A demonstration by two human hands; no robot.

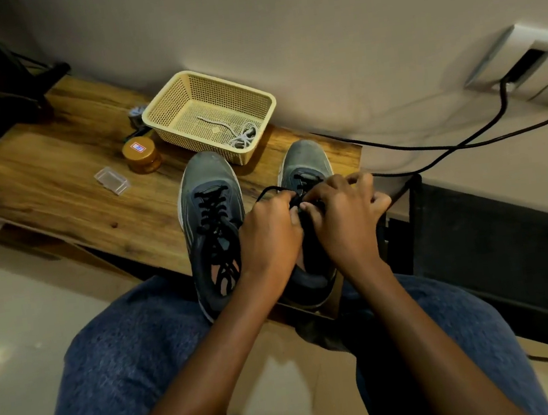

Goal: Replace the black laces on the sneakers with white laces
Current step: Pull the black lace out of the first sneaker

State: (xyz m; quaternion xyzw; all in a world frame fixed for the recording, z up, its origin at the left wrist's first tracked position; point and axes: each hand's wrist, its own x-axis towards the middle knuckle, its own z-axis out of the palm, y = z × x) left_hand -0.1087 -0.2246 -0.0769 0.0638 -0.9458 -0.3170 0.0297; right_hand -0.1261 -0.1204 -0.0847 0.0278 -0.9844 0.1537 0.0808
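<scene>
Two grey-blue sneakers stand side by side on the wooden table, toes pointing away from me. The left sneaker (211, 215) is fully laced with a black lace. Over the right sneaker (305, 162) my left hand (270, 228) and my right hand (345, 212) meet, both pinching its black lace (272, 191), a loop of which arcs out to the left. The hands hide most of that shoe's tongue and eyelets. White laces (239, 135) lie in a beige mesh basket (163, 107) behind the shoes.
An orange-lidded jar (140, 154), a small clear plastic box (112, 180) and a dark roll sit left of the basket. Black cables (431, 150) run from a wall socket at the right. A black stand foot rests on the table's far left. My knees are below the table edge.
</scene>
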